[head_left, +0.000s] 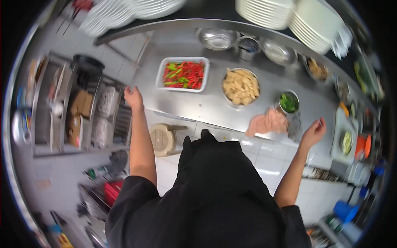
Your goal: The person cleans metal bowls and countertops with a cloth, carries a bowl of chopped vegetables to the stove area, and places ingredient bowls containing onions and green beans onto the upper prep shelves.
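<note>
My left hand (133,98) hangs in the air by the left end of the steel counter (215,105), its fingers loosely apart and nothing in them. Nearest to it on the counter is a white plastic tub (159,85) of red and green chilies (186,75). On the other side, my right hand (314,132) is held out near the counter's front edge, fingers slightly curled, palm holding nothing. Close to it lie a crumpled pink cloth (268,122) and a small steel bowl with green leaves (288,102). Between the tub and the cloth stands a bowl of pale, sliced food (241,86).
Stacks of white plates (264,12) line the shelf above the counter. Steel bowls (218,39) stand at the back. A cutting board (340,128) lies at far right. A beige plastic stool (162,140) is under the front edge; a loaded rack (62,107) stands left.
</note>
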`<state>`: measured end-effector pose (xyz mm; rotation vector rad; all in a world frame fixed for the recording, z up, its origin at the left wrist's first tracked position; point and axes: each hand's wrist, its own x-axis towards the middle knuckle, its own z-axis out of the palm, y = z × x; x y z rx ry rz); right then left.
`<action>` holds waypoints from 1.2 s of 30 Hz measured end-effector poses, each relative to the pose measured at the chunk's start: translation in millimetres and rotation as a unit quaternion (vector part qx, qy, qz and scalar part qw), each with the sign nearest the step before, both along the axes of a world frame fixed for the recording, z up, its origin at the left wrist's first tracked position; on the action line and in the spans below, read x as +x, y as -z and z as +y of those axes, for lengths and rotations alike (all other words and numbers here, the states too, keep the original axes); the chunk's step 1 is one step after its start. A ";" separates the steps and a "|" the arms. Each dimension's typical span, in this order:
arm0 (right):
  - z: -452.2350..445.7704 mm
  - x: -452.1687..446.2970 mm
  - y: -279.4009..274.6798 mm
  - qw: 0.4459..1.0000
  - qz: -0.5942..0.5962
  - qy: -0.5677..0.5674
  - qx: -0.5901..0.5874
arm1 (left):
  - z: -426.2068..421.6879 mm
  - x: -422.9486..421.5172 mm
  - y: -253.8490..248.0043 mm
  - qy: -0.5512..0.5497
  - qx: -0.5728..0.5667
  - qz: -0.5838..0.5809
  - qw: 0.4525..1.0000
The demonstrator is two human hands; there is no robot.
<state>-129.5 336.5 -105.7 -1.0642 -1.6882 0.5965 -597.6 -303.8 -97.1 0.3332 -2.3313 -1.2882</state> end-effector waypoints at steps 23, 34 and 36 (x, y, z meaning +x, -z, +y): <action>-226.8 -631.6 -35.1 0.747 -0.450 -0.365 0.327 | 7.3 -1.6 88.0 0.058 -0.195 -0.001 0.979; -312.9 -566.8 -71.8 0.772 -0.333 -0.449 0.303 | 3.3 -10.1 82.2 0.075 -0.197 0.002 0.978; -303.3 -511.7 -92.5 0.793 -0.309 -0.433 0.295 | 6.5 -8.9 82.5 0.075 -0.187 0.000 0.979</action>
